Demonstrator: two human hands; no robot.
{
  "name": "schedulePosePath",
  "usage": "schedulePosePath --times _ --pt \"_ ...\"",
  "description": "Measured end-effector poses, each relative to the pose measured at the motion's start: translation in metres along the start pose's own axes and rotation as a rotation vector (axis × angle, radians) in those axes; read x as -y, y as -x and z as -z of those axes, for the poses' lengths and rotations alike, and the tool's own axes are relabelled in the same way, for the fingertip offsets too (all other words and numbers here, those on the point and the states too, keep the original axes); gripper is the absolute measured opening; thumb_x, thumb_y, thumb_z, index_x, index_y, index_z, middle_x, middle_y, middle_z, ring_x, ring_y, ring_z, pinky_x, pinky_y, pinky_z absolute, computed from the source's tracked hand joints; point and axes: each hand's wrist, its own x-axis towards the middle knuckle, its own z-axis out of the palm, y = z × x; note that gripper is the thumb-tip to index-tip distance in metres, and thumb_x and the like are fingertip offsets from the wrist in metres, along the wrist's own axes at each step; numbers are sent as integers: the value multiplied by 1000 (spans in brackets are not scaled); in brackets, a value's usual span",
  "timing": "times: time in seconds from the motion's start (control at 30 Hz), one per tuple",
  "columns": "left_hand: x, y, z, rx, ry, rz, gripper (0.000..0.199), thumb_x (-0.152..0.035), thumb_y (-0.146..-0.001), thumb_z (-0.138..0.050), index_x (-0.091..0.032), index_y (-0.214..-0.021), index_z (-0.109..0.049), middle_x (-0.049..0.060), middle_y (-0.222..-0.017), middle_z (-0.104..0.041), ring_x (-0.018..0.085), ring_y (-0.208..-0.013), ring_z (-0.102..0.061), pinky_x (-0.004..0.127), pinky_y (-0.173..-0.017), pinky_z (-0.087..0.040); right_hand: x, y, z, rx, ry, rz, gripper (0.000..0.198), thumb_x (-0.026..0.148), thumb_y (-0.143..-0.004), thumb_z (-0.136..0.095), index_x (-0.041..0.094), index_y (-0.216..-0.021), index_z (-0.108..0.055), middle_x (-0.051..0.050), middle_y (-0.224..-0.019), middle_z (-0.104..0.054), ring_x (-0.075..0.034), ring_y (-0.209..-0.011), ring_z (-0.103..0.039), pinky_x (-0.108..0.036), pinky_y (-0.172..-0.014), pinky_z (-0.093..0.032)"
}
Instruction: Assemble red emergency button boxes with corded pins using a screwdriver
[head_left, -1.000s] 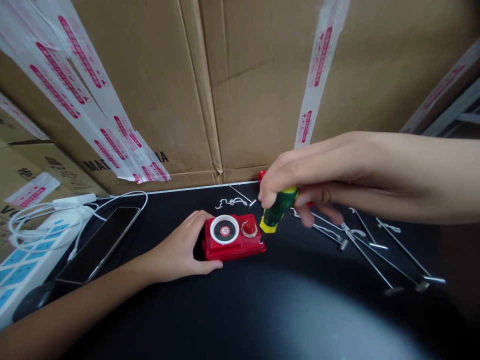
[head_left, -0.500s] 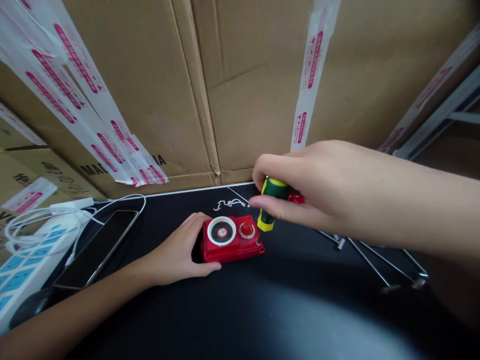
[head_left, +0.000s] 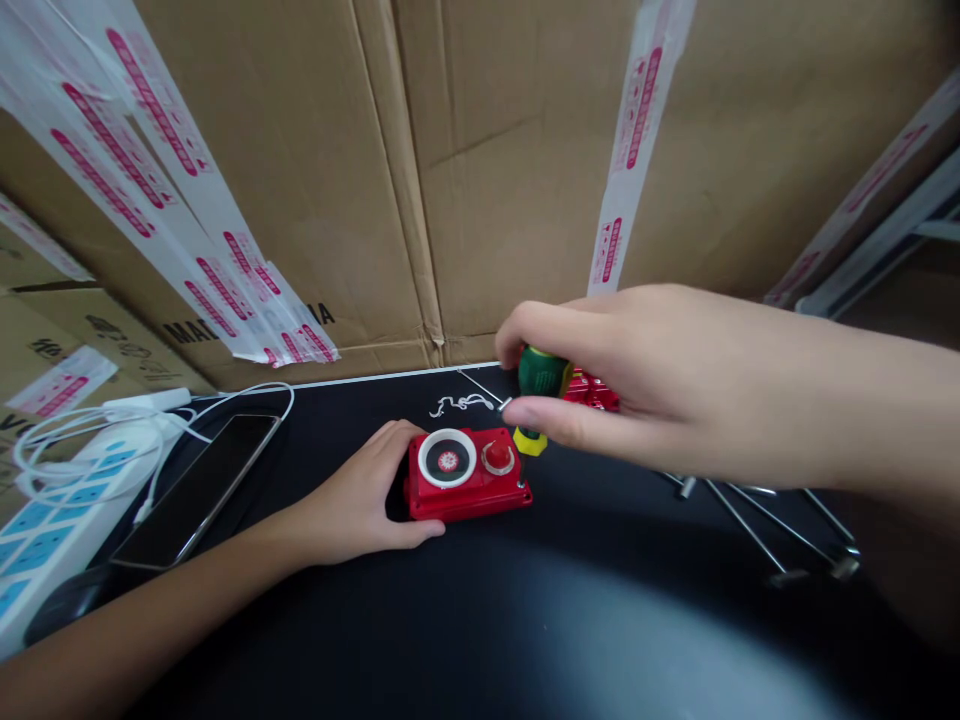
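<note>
On the smooth black worktop (head_left: 465, 620), the left hand (head_left: 356, 497) grips one end of a boxy red device (head_left: 480, 490) with a round, white-rimmed dial (head_left: 448, 461); the right hand (head_left: 615, 370) clasps a ridged green-and-yellow screwdriver (head_left: 543, 373), its thin shaft at the device's corner.

l forearm (head_left: 187, 580) runs from lower l, angled up twd ctr; l hand (head_left: 352, 495) grips, l thumb (head_left: 416, 534) on near side pointing r, l fingers (head_left: 394, 440) bent on far side. r forearm (head_left: 847, 400) enters from r edge, approx horiz; r hand (head_left: 645, 375) higher, back up, in a pinch grip w/ r index (head_left: 540, 325) hooked & r thumb (head_left: 562, 422) straight, pointing l. other fingers hidden.
</note>
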Motion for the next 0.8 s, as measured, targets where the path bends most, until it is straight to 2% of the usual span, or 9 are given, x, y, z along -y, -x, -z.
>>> schedulePosePath --times 0.07,0.13,0.2,0.3,0.43,0.53,0.6,0.73,0.8 --pt "0 0 0 -5 -7 -12 68 -45 -80 -90 -27 -134 -52 9 -132 -62 35 -123 -63 54 -107 -55 0 -3 -4 -87 172 -28 49 67 -105 -48 24 -92 -67 2 -58 -51 -16 -48 -35 -33 -55 -21" --pt "1 -1 0 -10 -15 -16 69 -46 -80 -91 -27 -134 -52 9 -131 -63 35 -123 -63 53 -107 -55 0 -4 -5 -112 217 -24 45 61 -106 -49 24 -88 -66 3 -54 -45 -15 -47 -31 -34 -57 -19" --pt "1 -1 0 -7 -15 -12 69 -47 -80 -91 -27 -134 -53 9 -131 -63 35 -122 -63 53 -106 -55 -1 -2 -3 -73 114 7 34 52 -106 -52 24 -95 -67 2 -61 -54 -16 -49 -39 -33 -57 -22" --pt "2 -1 0 0 -13 -2 70 -47 -80 -90 -27 -135 -52 10 -132 -62 35 -122 -63 54 -107 -55 -3 3 3 -6 -105 56 25 45 -105 -56 24 -111 -68 -2 -84 -71 -18 -61 -55 -33 -58 -31" --pt "1 -1 1 8 -16 18 70 -48 -80 -91 -27 -134 -52 10 -132 -61 35 -123 -63 55 -108 -55 -5 9 8 65 -238 61 22 36 -100 -58 24 -118 -64 -2 -93 -74 -19 -67 -59 -32 -58 -35" --pt "1 -1 1 3 0 12 70 -47 -79 -91 -27 -134 -53 9 -132 -61 35 -123 -63 54 -108 -55 -2 9 6 66 -204 78 17 31 -95 -58 25 -111 -62 -2 -93 -72 -19 -68 -59 -32 -56 -35" --pt "1 -1 1 0 6 2 69 -46 -79 -91 -27 -133 -53 8 -132 -61 34 -122 -63 54 -108 -55 2 8 3 22 -88 94 12 37 -96 -59 24 -98 -60 -1 -84 -68 -18 -62 -54 -32 -55 -30" --pt "1 0 0 -5 0 -9 69 -44 -80 -91 -27 -134 -52 9 -133 -60 34 -123 -62 55 -108 -54 6 3 -1 -74 169 19 46 63 -105 -50 25 -81 -57 6 -53 -41 -14 -45 -27 -34 -56 -18" --pt "1 0 0 -2 3 1 69 -45 -80 -91 -27 -134 -51 9 -134 -60 35 -124 -62 56 -109 -53 6 3 1 -55 148 -9 42 59 -106 -49 25 -85 -61 7 -51 -38 -13 -43 -25 -34 -56 -17"
